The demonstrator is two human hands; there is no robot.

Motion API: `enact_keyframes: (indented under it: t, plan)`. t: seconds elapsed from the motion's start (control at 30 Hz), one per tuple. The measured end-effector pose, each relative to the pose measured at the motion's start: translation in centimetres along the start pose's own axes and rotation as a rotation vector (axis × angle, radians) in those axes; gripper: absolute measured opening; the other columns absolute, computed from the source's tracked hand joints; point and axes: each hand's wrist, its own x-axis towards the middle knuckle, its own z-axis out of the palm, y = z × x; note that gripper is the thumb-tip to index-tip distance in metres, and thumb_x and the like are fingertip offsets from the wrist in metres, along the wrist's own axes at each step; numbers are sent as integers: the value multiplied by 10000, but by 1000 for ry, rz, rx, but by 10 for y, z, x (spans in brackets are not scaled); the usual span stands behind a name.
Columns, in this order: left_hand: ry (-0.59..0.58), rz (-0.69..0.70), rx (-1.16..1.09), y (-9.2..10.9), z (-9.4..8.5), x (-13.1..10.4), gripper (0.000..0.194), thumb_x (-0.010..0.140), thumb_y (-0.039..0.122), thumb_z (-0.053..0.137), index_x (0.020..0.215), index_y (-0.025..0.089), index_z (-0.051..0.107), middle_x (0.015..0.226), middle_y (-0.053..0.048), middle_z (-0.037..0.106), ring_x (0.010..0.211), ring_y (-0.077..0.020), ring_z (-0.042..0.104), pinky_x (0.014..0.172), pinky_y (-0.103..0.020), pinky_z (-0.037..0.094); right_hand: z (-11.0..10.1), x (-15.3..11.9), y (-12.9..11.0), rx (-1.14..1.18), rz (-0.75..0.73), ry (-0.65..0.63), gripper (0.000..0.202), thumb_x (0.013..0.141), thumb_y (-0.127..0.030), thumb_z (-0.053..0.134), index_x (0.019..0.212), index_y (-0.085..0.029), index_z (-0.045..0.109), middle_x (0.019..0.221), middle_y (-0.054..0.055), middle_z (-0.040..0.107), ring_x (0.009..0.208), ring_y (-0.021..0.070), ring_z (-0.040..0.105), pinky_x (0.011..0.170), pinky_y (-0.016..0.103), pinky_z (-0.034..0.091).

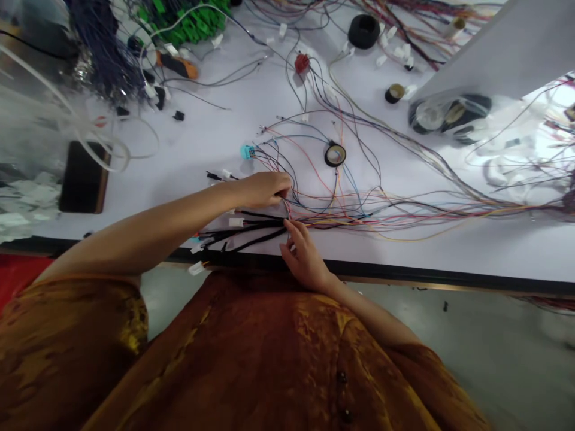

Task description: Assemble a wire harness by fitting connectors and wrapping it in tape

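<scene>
A bundle of thin coloured wires (404, 218) runs along the front of the table. At its left end are several black-sheathed branches (258, 242), with a white connector (236, 222) among the tips. My left hand (265, 188) reaches over these branches, its fingers closed on thin wires; the fingertips are partly hidden. Close to the table edge, my right hand (308, 257) has its fingers pinched on the wires where the black branches begin. A light blue connector (247, 151) lies beyond my left hand. Further right is a small roll of black tape (327, 157), with wires around it.
A phone (83, 179) lies at left, near a bag of white connectors (27, 200). Green connectors (188, 24), an orange-handled tool (182, 67), a red connector (302, 63) and a black tape roll (363, 31) lie further back. A white panel (489, 48) stands at right. The dark table edge (426, 275) runs before me.
</scene>
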Motion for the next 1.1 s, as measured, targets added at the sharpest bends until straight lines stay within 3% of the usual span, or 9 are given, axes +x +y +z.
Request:
enact_keyframes:
  t: [0.1,0.2,0.27,0.37,0.5,0.6,0.7,0.77,1.1]
  plan:
    - [42,-38,60,11,1,-6,136,719,71,588,821,160,610,928,-78,611,888,-223,597,752,-305,417,-11,4,-4,-124,-31,-120,379,927,-191,493,1299,-156,552,1348,184,519,787,138,617,799,355,570]
    - [256,-173,-19,27,5,-22,114,729,107,650,824,158,616,921,-89,635,925,-244,606,795,-325,445,-23,8,-8,-205,-43,-171,332,938,-202,500,1253,-156,594,1279,160,578,852,163,643,832,359,558]
    - [397,-356,-274,35,13,-36,58,764,186,678,781,166,626,805,-61,645,786,-209,624,698,-295,463,-28,10,-10,-209,-56,-155,330,936,-202,510,1255,-169,592,1263,143,592,934,177,650,860,350,552]
    - [364,-613,-913,39,34,-50,153,754,286,724,787,160,643,686,-30,650,496,-125,567,451,-229,387,-28,10,-13,-204,-106,-154,326,932,-196,519,1248,-188,594,1270,126,600,1103,203,622,944,359,532]
    - [453,-724,-1412,39,54,-49,294,675,229,788,902,139,624,737,-38,690,460,-84,565,371,-166,348,-31,12,-21,-224,-204,-305,298,940,-205,512,1219,-186,612,1269,116,609,1116,206,620,956,355,525]
    - [502,-731,-1404,41,54,-44,271,654,176,794,864,126,630,587,7,626,425,-82,533,363,-161,352,-45,27,-22,-148,-251,-303,308,958,-258,506,1246,-199,598,1169,92,655,953,168,653,863,311,540]
    - [490,-709,-1285,40,50,-43,229,671,168,772,865,122,659,612,-21,659,442,-97,550,375,-180,389,-61,56,-13,-116,-161,-20,293,963,-248,478,1218,-183,605,1102,92,668,887,155,638,809,292,522]
    - [480,-686,-1204,38,49,-43,197,684,180,760,854,125,678,640,-41,684,467,-109,576,391,-190,416,-65,77,-4,-190,-81,38,241,936,-201,487,1109,-161,650,1064,97,676,913,168,628,821,299,500]
    - [502,-661,-1053,33,59,-40,133,705,249,723,783,146,689,596,-23,672,475,-126,607,408,-194,460,-68,121,8,-333,5,-318,258,839,-131,483,881,-166,736,813,25,700,765,136,584,716,248,403]
